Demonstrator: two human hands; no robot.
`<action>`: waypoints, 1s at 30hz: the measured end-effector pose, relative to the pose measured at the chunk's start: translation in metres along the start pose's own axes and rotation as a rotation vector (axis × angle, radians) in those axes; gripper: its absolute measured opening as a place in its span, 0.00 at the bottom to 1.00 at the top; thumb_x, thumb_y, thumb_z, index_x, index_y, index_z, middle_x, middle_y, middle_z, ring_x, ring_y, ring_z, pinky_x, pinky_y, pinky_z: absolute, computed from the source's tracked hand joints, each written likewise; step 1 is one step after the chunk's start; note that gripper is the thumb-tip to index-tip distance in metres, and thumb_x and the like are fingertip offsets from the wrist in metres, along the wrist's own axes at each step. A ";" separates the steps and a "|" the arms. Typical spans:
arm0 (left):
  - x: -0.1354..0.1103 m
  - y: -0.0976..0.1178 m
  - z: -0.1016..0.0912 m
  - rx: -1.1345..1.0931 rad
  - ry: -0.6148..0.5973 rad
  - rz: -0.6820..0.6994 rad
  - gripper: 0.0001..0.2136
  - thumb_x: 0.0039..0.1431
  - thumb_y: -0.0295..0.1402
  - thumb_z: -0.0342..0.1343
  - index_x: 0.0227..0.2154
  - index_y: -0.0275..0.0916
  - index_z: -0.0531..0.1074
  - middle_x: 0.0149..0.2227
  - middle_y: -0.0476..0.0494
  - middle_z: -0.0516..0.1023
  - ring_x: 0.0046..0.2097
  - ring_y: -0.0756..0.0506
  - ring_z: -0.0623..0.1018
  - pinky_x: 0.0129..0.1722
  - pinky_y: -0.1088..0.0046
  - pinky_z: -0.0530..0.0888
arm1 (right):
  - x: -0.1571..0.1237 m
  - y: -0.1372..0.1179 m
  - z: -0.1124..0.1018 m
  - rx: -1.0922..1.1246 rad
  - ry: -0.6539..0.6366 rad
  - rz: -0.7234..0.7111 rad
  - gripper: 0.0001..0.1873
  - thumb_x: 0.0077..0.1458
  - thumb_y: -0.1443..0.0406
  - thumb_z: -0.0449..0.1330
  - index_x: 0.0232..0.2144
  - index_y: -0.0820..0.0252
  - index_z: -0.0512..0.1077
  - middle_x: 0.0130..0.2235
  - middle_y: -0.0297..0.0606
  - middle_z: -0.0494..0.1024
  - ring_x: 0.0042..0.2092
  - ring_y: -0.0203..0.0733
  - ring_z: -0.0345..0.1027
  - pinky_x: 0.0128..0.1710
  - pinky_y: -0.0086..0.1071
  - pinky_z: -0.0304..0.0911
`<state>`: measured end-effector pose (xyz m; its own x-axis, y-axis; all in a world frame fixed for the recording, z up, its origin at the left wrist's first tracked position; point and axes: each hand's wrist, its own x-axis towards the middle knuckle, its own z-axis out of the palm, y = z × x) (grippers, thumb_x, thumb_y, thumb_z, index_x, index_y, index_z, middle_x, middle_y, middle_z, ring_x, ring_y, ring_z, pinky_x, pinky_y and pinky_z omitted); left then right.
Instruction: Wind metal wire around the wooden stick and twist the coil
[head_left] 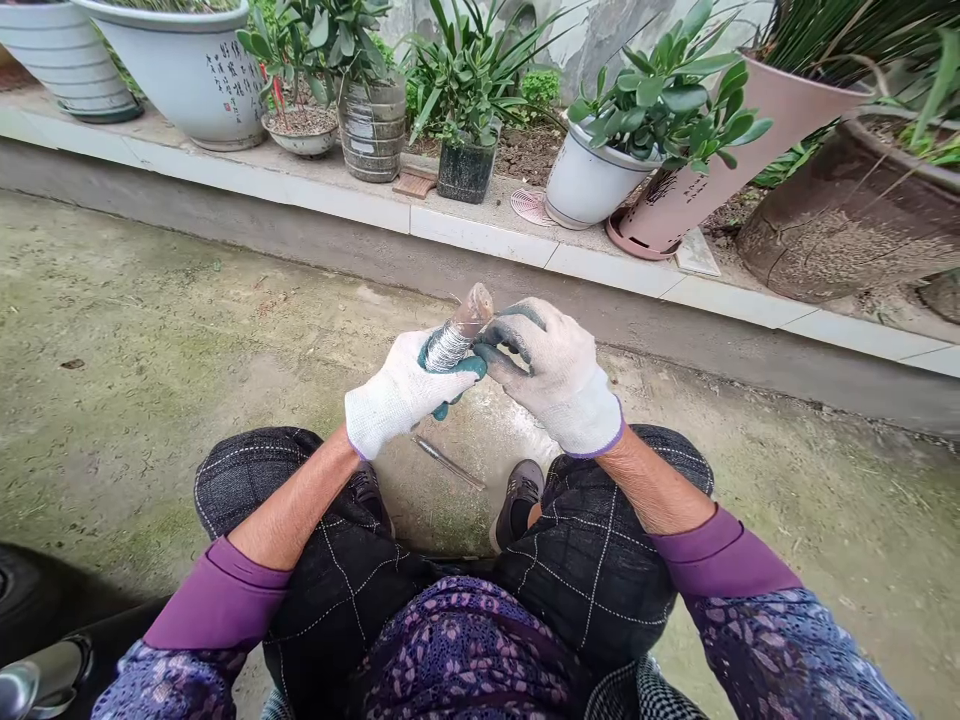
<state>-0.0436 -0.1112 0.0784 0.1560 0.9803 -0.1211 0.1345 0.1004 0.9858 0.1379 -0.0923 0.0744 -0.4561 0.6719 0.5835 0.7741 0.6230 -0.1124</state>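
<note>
My left hand (420, 385), in a white glove with a green coated palm, is wrapped round a brown, rough-ended stick (475, 308). Silvery wire (447, 347) is wound in many turns about the stick just below its upper end. My right hand (546, 362), in a white glove with dark grey fingertips, is closed in a pinch right beside the wound part. What its fingertips hold is too small to make out. Below the hands, a thin metal rod-like tool (448, 462) lies on the ground between my shoes.
Ahead runs a low tiled ledge (480, 238) bearing several potted plants, among them a white pot (600, 178) and a tilted pink pot (697, 190). A shiny metal cylinder (45, 675) lies at the lower left. My bent knees flank the work.
</note>
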 end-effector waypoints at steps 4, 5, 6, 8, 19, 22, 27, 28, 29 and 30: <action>0.001 0.000 -0.001 -0.008 -0.028 -0.007 0.06 0.45 0.30 0.65 0.26 0.36 0.73 0.16 0.53 0.69 0.15 0.55 0.66 0.13 0.83 0.64 | -0.001 0.000 0.001 -0.020 -0.008 0.004 0.06 0.58 0.64 0.58 0.38 0.56 0.73 0.38 0.41 0.73 0.38 0.45 0.64 0.35 0.36 0.59; 0.001 0.000 -0.002 -0.005 -0.040 -0.005 0.06 0.45 0.30 0.65 0.25 0.36 0.72 0.16 0.53 0.69 0.15 0.55 0.66 0.13 0.83 0.64 | -0.001 0.000 0.002 -0.027 -0.016 0.003 0.07 0.58 0.64 0.57 0.39 0.57 0.73 0.38 0.41 0.73 0.38 0.45 0.64 0.35 0.36 0.59; 0.002 0.000 -0.002 -0.001 -0.055 -0.005 0.06 0.45 0.29 0.65 0.25 0.36 0.72 0.16 0.53 0.69 0.15 0.55 0.66 0.13 0.83 0.64 | -0.001 0.000 0.002 -0.035 -0.028 0.000 0.08 0.58 0.64 0.57 0.39 0.57 0.73 0.39 0.42 0.73 0.38 0.44 0.64 0.34 0.36 0.59; 0.002 0.001 -0.003 0.008 -0.087 -0.006 0.06 0.45 0.29 0.64 0.24 0.36 0.72 0.16 0.53 0.69 0.15 0.55 0.66 0.13 0.83 0.64 | 0.000 0.000 0.001 -0.046 -0.057 -0.009 0.07 0.59 0.64 0.57 0.38 0.57 0.74 0.38 0.41 0.73 0.37 0.43 0.64 0.33 0.35 0.58; 0.007 -0.006 0.001 -0.248 -0.054 -0.001 0.11 0.46 0.38 0.63 0.29 0.37 0.72 0.14 0.57 0.64 0.14 0.55 0.62 0.12 0.79 0.63 | 0.004 -0.003 -0.008 0.526 -0.041 0.230 0.04 0.52 0.65 0.59 0.31 0.58 0.73 0.32 0.36 0.74 0.33 0.39 0.65 0.34 0.34 0.62; 0.013 -0.010 0.001 -0.347 0.057 0.023 0.13 0.44 0.38 0.62 0.31 0.36 0.74 0.13 0.59 0.61 0.13 0.54 0.60 0.12 0.78 0.62 | 0.004 -0.004 -0.006 0.915 -0.072 0.450 0.06 0.52 0.62 0.61 0.31 0.59 0.72 0.28 0.33 0.73 0.28 0.36 0.64 0.28 0.32 0.62; 0.010 -0.006 0.000 -0.214 0.094 -0.007 0.14 0.43 0.37 0.64 0.33 0.35 0.76 0.15 0.56 0.66 0.13 0.54 0.64 0.13 0.79 0.62 | 0.007 -0.006 -0.001 1.335 -0.190 0.640 0.14 0.52 0.55 0.64 0.28 0.60 0.70 0.22 0.30 0.68 0.23 0.32 0.61 0.22 0.28 0.60; 0.008 -0.006 0.000 -0.185 0.101 -0.008 0.13 0.44 0.36 0.64 0.33 0.35 0.77 0.15 0.55 0.67 0.13 0.54 0.64 0.12 0.79 0.62 | 0.008 -0.005 -0.001 1.402 -0.229 0.643 0.16 0.52 0.54 0.65 0.27 0.60 0.68 0.22 0.29 0.66 0.22 0.32 0.60 0.21 0.28 0.59; 0.007 -0.005 0.000 -0.163 0.114 -0.005 0.13 0.44 0.36 0.64 0.33 0.35 0.77 0.16 0.55 0.68 0.13 0.53 0.65 0.12 0.79 0.62 | 0.007 -0.004 -0.001 1.470 -0.280 0.645 0.18 0.51 0.53 0.66 0.25 0.59 0.66 0.22 0.28 0.65 0.22 0.31 0.59 0.20 0.28 0.58; 0.007 -0.005 0.000 -0.150 0.126 -0.003 0.13 0.44 0.36 0.64 0.34 0.35 0.77 0.16 0.54 0.69 0.13 0.53 0.65 0.11 0.79 0.61 | 0.007 -0.003 -0.001 1.535 -0.335 0.648 0.19 0.51 0.52 0.66 0.24 0.58 0.64 0.22 0.28 0.63 0.21 0.31 0.57 0.19 0.28 0.57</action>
<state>-0.0429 -0.1053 0.0730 0.0313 0.9926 -0.1177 -0.0139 0.1182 0.9929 0.1325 -0.0899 0.0797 -0.4802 0.8767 -0.0273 -0.1573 -0.1167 -0.9806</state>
